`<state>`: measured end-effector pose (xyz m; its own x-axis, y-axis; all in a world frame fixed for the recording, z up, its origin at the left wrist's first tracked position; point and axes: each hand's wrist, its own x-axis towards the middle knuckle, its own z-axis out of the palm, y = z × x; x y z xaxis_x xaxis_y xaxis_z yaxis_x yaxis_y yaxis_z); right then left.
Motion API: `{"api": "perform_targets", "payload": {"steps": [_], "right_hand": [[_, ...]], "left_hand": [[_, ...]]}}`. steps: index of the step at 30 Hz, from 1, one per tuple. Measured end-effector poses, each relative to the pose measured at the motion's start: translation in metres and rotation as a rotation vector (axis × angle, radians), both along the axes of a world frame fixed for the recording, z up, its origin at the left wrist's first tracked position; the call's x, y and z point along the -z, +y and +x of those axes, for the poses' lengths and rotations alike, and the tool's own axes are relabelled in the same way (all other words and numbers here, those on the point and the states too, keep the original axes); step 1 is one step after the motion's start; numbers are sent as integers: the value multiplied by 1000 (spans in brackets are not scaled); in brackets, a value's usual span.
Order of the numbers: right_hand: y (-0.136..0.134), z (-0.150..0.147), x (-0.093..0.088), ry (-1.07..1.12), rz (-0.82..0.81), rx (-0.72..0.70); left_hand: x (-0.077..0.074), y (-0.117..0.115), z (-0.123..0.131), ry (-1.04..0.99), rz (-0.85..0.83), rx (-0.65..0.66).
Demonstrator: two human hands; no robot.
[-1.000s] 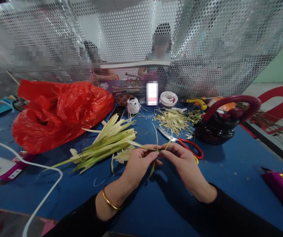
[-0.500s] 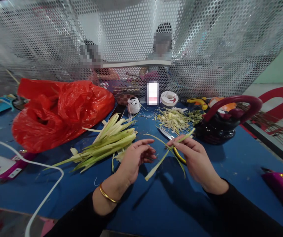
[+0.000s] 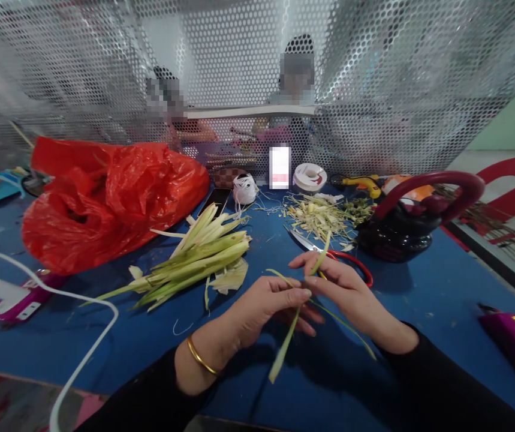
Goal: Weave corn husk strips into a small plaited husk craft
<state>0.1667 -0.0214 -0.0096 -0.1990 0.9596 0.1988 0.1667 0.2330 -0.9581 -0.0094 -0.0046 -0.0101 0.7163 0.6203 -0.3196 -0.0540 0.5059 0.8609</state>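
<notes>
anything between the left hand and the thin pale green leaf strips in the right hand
Nothing visible: the bare left hand is at the thin pale green leaf strips, apparently touching them. The red-handled metal scissors lie beyond the right hand.

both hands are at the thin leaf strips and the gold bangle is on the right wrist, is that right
The wrist is wrong: the head view shows the gold bangle on the left wrist. Both hands are indeed at the thin leaf strips.
</notes>
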Motion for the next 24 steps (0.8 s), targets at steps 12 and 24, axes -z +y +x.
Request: {"api": "perform_targets", "payload": {"steps": [12,24], "right_hand": [[2,5,-3,-125,162,90],[0,3,-2,-191,366,-7]], "left_hand": [[2,11,-8,280,784,-934],[-3,1,-2,482,1042,-125]]}}
